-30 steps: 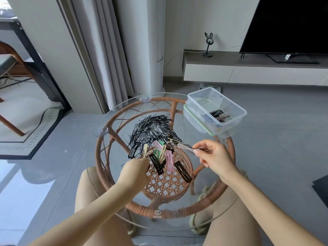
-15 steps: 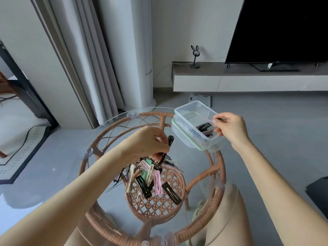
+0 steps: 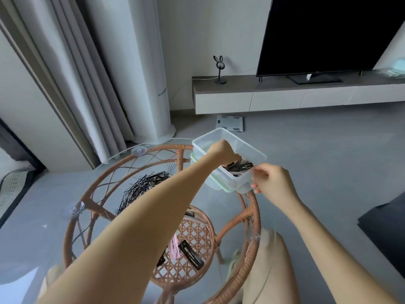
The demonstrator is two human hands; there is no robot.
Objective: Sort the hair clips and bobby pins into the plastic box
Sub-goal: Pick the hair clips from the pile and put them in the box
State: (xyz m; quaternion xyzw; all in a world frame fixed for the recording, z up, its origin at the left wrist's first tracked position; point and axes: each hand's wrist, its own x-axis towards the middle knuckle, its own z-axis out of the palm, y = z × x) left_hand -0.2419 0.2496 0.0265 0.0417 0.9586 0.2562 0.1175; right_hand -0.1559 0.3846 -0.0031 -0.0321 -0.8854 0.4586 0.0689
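The clear plastic box (image 3: 252, 150) sits on its green-rimmed lid (image 3: 228, 189) at the far right edge of the round glass-topped rattan table (image 3: 103, 185). Black hair clips (image 3: 243, 166) lie inside it. My left hand (image 3: 222, 151) reaches down into the box, fingers pinched on a black hair clip that merges with that pile. My right hand (image 3: 274, 182) hovers at the box's near right corner, fingers loosely apart and holding nothing. A heap of black bobby pins (image 3: 144, 187) lies mid-table. A pink clip (image 3: 174, 249) and a black clip (image 3: 190, 254) show beside my left forearm, which hides other clips.
Suction cups (image 3: 139, 150) hold the glass top to the rattan frame. My knee (image 3: 269, 260) is under the table's right side. On the floor beyond lie a white scale (image 3: 230, 123) and a white column unit (image 3: 142, 84). A TV (image 3: 328, 34) stands on a low cabinet (image 3: 285, 99).
My left hand carried a black clip from above the pile into the box. My right hand, which held a pale clip over the box, has pulled back to its corner, empty. The view tilted up.
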